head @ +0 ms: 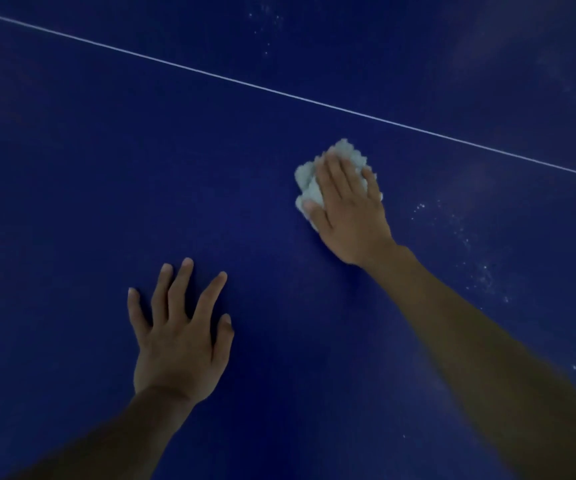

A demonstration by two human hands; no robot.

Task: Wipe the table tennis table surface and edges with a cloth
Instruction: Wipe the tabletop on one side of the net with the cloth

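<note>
The dark blue table tennis table (113, 174) fills the whole view. A crumpled pale grey cloth (309, 187) lies on it right of centre. My right hand (350, 216) presses flat on the cloth with straight fingers, covering most of it. My left hand (179, 337) rests palm down on the bare surface at lower left, fingers spread and holding nothing.
A thin white line (279, 93) runs diagonally across the table from upper left to right, just beyond the cloth. Pale dust specks (470, 251) dot the surface right of my right hand, with more specks (265, 26) near the top.
</note>
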